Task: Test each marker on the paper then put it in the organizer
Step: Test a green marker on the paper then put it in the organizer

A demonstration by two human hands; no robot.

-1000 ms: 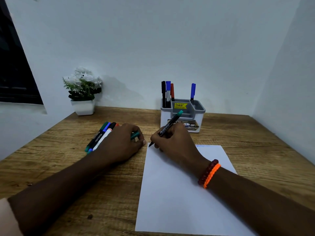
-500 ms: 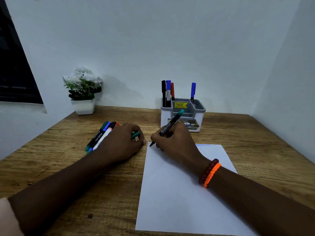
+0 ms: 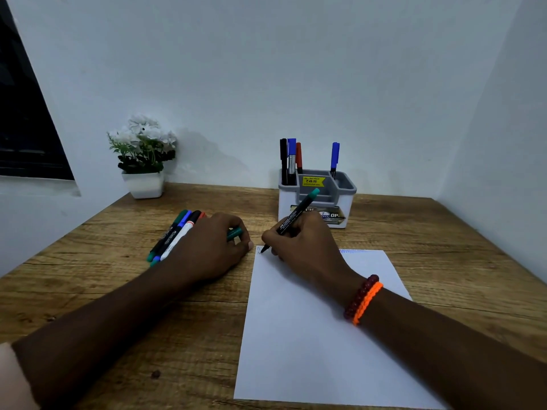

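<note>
Only the head view here, looking down over both forearms. The right hand (image 3: pixel 302 244) is pinched around a black-barrelled marker with a teal end (image 3: pixel 291 220) in a writing grip, its dark tip down on the top-left corner of the white sheet of paper (image 3: pixel 310 335), where a couple of small marks show. The barrel slants up and away from the hand, teal end pointing toward the white and grey plastic organizer (image 3: pixel 316 199).

That organizer sits straight beyond the right hand's knuckles, quite near, so I'd guess the right hand handles the drop-in. Several markers already stand in its back compartments; the front ones look open, though I can't see down into them.

The left hand (image 3: pixel 213 247) lies curled on the wooden table (image 3: pixel 444 247), just left of the paper, fingers closed around a small teal piece, probably the cap (image 3: pixel 235 232). A bunch of loose markers (image 3: pixel 174 235) lies right beside and partly under that hand, long axes running away and slightly right.

There's bare wood between paper and organizer, so plenty of room. A white pot of flowers (image 3: pixel 143 161) sits far off to the left, well clear.
</note>
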